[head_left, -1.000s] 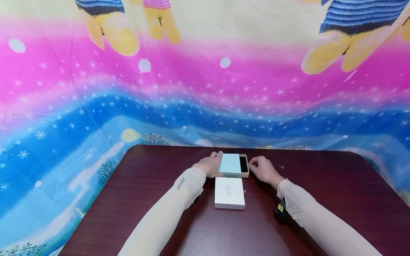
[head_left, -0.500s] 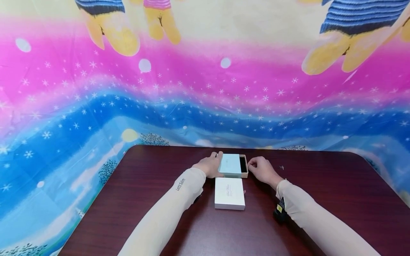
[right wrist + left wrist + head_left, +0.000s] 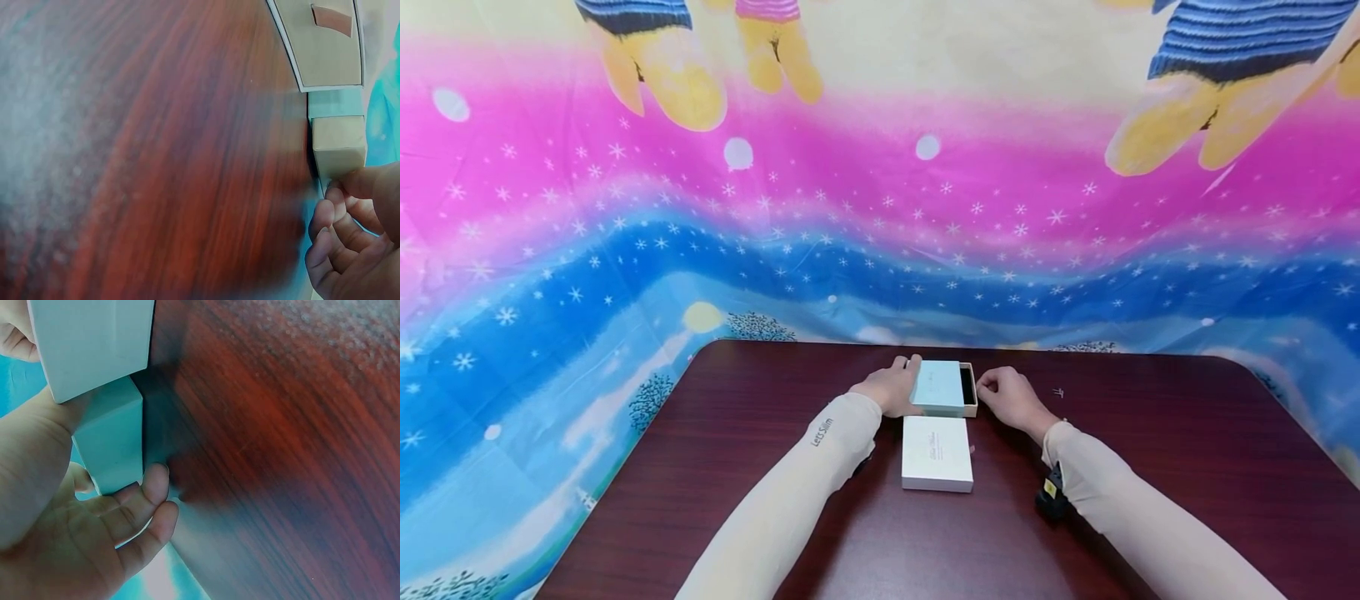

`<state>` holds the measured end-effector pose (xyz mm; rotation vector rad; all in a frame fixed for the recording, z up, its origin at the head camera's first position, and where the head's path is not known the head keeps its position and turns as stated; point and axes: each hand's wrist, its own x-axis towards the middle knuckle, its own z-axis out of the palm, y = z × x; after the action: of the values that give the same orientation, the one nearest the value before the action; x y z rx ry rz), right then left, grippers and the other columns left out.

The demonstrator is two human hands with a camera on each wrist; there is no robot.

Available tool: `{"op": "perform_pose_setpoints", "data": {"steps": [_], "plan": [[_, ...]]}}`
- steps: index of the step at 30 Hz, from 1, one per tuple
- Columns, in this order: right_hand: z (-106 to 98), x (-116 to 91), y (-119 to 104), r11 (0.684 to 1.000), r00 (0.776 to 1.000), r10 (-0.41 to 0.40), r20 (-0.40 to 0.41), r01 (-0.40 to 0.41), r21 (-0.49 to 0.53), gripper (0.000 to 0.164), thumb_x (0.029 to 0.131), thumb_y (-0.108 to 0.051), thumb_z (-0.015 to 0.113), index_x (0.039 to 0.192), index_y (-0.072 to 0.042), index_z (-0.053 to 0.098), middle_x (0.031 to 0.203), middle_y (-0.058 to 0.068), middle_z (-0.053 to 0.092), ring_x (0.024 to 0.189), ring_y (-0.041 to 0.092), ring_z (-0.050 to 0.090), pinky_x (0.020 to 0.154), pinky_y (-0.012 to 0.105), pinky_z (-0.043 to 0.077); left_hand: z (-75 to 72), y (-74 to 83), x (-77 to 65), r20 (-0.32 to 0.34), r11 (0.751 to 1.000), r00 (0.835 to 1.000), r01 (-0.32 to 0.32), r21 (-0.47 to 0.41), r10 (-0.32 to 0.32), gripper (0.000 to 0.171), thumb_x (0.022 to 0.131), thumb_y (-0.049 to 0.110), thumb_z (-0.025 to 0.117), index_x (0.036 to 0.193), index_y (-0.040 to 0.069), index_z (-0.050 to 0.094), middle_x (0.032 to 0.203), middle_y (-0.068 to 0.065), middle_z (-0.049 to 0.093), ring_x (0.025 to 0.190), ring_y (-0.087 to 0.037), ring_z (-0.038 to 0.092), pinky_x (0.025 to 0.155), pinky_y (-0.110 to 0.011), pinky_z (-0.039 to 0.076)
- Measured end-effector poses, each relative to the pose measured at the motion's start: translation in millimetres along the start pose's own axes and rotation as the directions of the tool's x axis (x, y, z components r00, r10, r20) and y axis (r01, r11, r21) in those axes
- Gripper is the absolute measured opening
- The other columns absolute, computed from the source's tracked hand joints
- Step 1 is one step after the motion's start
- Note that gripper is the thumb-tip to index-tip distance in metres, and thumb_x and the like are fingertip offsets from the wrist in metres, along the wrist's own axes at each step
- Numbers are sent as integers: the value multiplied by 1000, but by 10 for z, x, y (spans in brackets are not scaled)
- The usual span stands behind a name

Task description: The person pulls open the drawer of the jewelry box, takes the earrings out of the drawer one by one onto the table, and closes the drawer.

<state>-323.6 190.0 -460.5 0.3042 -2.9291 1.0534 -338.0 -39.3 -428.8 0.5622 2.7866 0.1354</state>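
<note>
In the head view, a pale blue sliding box (image 3: 936, 383) lies near the table's far edge, its cream inner tray (image 3: 971, 410) with a black inside showing a little at the right. My left hand (image 3: 891, 389) grips the box's left end; the left wrist view has its fingers around the blue sleeve (image 3: 115, 440). My right hand (image 3: 1011, 396) is at the tray's right end, fingers curled. In the right wrist view, thumb and index finger meet right at the tray's end (image 3: 339, 161). Directly in front lies a white box (image 3: 937, 454) with faint lettering.
Small silvery pieces (image 3: 1057, 392) lie right of my right hand on the dark red-brown table (image 3: 715, 467). A brownish ribbon tab (image 3: 332, 20) sticks out of the white box's right side. A colourful printed cloth (image 3: 880, 208) hangs behind the table.
The tray has slid slightly left into the blue sleeve, and my right hand has moved left with it. My left hand and the white box stay in place.
</note>
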Motion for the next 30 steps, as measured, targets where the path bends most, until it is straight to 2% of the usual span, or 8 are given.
{"op": "perform_pose_setpoints", "data": {"steps": [9,17,30], "plan": [[14,13,-9,1000,1000,-11,-5,11,-8,23,98,-6,54,97,0,76,84,10,71,67,15,54,70,31,46,15,-6,23,5,1000,1000,6,-8,-6,99,94,47,69,164,15,6,168,-11,21,113,-26,66,97,-39,53],[21,9,-29,1000,1000,-17,0,17,-2,22,98,-4,53,97,1,75,81,9,70,66,15,54,69,31,45,8,-11,21,10,1000,1000,8,-22,-7,100,94,46,70,164,15,7,168,-12,21,120,-27,63,100,-40,52],[32,-1,-69,1000,1000,-6,9,6,15,23,99,-4,53,97,1,75,81,11,70,65,15,54,68,31,45,-7,0,-3,16,1000,1000,4,-24,-4,100,94,46,69,164,14,6,168,-12,21,117,-26,64,99,-39,53]]}}
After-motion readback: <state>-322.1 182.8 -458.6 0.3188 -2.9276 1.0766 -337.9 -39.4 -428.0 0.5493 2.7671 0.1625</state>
